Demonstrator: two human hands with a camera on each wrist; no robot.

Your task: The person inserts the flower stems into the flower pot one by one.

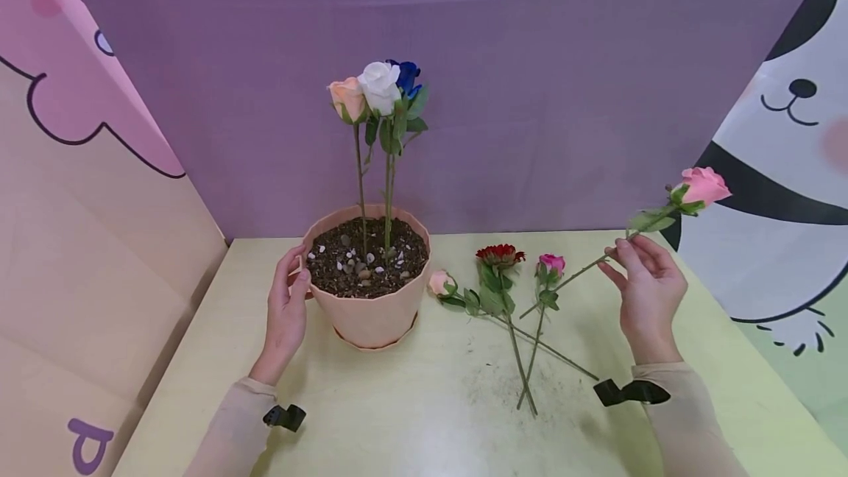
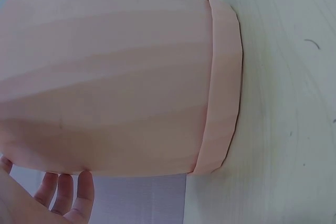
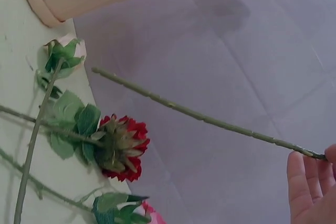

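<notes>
A pink rose (image 1: pixel 704 187) is pinched by its stem in my right hand (image 1: pixel 652 293); its bare stem end points down and left, above the flowers on the table. In the right wrist view the green stem (image 3: pixel 210 123) runs from the fingertips toward the pot. My left hand (image 1: pixel 287 315) rests against the left side of a pale pink pot (image 1: pixel 371 319), fingers relaxed at the rim; the left wrist view shows fingertips touching the pot wall (image 2: pixel 105 87). Peach (image 1: pixel 347 99), white (image 1: pixel 380 87) and blue (image 1: pixel 407 78) roses stand upright in the soil.
On the table (image 1: pixel 411 418), right of the pot, lie a red flower (image 1: pixel 500 255), a magenta rose (image 1: pixel 550 265) and a pale pink rose (image 1: pixel 440 283), their stems crossing. Dark crumbs lie near the stems. A purple cloth (image 1: pixel 530 94) hangs behind.
</notes>
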